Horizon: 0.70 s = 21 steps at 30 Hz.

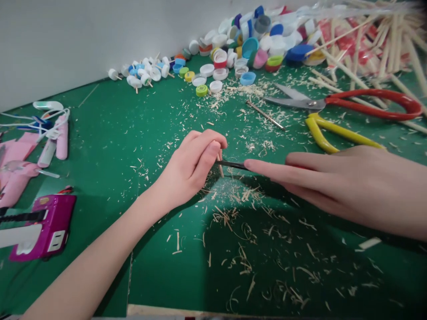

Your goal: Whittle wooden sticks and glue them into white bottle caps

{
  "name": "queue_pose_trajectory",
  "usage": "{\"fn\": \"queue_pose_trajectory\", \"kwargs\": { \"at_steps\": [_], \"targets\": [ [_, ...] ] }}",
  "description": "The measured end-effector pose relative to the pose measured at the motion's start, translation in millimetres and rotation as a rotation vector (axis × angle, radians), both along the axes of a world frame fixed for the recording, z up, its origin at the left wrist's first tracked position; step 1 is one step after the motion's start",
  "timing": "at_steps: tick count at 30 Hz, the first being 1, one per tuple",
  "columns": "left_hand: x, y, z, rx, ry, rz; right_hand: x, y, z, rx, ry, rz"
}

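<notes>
My left hand (200, 158) is closed on a thin wooden stick (220, 168), whose lower end pokes out below the fingers. Against the stick lies the narrow dark blade of a knife (231, 164). My right hand (347, 182) grips this knife, its index finger stretched along the back of the blade; the handle is mostly hidden in the palm. Curled wood shavings (248, 193) lie scattered beneath both hands on the green tabletop (110, 178). Just beyond the right hand are yellow-handled pliers or cutters (347, 131), their far part hidden.
Red-handled scissors (370, 102) lie partly spread at the right, near a metal rod (265, 115). Bottle caps (250, 46) pile up at the back, beside wooden sticks (396, 44). Caps on short sticks (147, 73) sit further left. A magenta device (55, 222) and pink tools (62, 138) occupy the left side.
</notes>
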<state>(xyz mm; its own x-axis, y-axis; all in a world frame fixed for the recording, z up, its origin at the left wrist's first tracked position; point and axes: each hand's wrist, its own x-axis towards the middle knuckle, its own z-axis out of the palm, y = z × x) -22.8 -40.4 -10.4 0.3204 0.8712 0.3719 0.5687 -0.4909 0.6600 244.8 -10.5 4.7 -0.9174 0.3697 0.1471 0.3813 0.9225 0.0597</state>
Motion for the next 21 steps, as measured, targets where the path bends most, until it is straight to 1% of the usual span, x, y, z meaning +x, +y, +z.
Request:
{"fn": "queue_pose_trajectory", "kwargs": {
  "at_steps": [4, 6, 9, 11, 14, 18, 21],
  "targets": [
    [-0.7, 0.3, -0.5, 0.008, 0.0, -0.007, -1.9, 1.6, -1.9, -0.078, -0.046, 0.074],
    [-0.9, 0.3, -0.4, 0.018, 0.009, -0.012, -2.1, 2.2, -0.7, -0.091, -0.055, 0.082],
    [-1.1, 0.1, 0.9, 0.022, 0.015, -0.007, -1.7, 1.4, 3.7, -0.014, -0.032, 0.043],
    [-1.2, 0.0, 2.1, 0.017, 0.016, 0.013, -1.1, -1.0, 6.1, 0.035, -0.075, 0.027],
    [-0.9, -0.1, 3.4, 0.0, 0.011, 0.044, 0.2, -5.0, 6.7, 0.012, -0.172, 0.044],
    [-0.2, 0.3, 4.3, 0.016, 0.025, 0.059, 0.8, -6.5, 6.4, 0.113, -0.08, 0.005],
    [0.6, 0.8, 5.3, 0.01, 0.023, 0.085, 0.0, -4.7, 7.6, 0.117, -0.08, 0.013]
  ]
}}
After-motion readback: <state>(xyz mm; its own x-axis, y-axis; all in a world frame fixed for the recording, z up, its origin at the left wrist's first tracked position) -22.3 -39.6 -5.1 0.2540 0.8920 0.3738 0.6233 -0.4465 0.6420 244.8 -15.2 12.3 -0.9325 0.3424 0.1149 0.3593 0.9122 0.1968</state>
